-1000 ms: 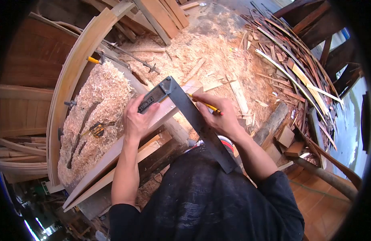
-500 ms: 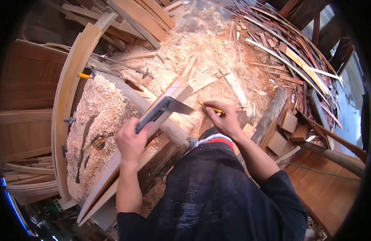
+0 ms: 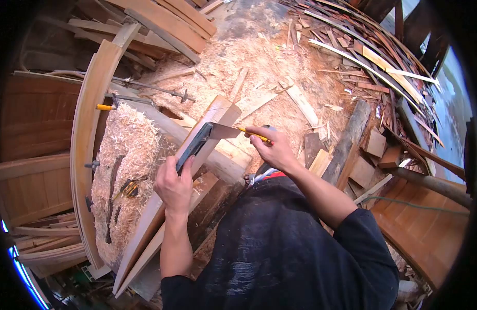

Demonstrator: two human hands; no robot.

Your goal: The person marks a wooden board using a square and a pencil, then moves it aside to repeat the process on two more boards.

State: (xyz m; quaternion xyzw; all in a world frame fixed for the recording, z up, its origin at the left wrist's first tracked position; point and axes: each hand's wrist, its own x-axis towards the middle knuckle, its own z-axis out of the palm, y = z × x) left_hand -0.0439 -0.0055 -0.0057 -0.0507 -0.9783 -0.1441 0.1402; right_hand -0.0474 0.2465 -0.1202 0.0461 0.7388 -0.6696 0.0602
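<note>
My left hand [image 3: 175, 186] is closed around the dark stock of a try square [image 3: 199, 140], which lies along the near end of a long wooden board [image 3: 222, 108]. The square's thin metal blade sticks out to the right, past the board's edge. In my right hand [image 3: 275, 151] a yellow pencil [image 3: 259, 137] is pinched, its tip pointing left and right at the blade's outer end. A thin dark line crosses the board's face just beyond the square.
Wood shavings [image 3: 127, 126] are heaped at left, with a tape measure [image 3: 129, 188] on them. A curved plank [image 3: 86, 119] with a yellow-handled clamp [image 3: 104, 107] runs along the left. Round logs [image 3: 347, 139] and piled offcuts [image 3: 365, 67] lie at right.
My right hand has moved left and up, bringing the pencil tip to the square's blade. The square now sits flatter along the board, and the whole view has shifted slightly.
</note>
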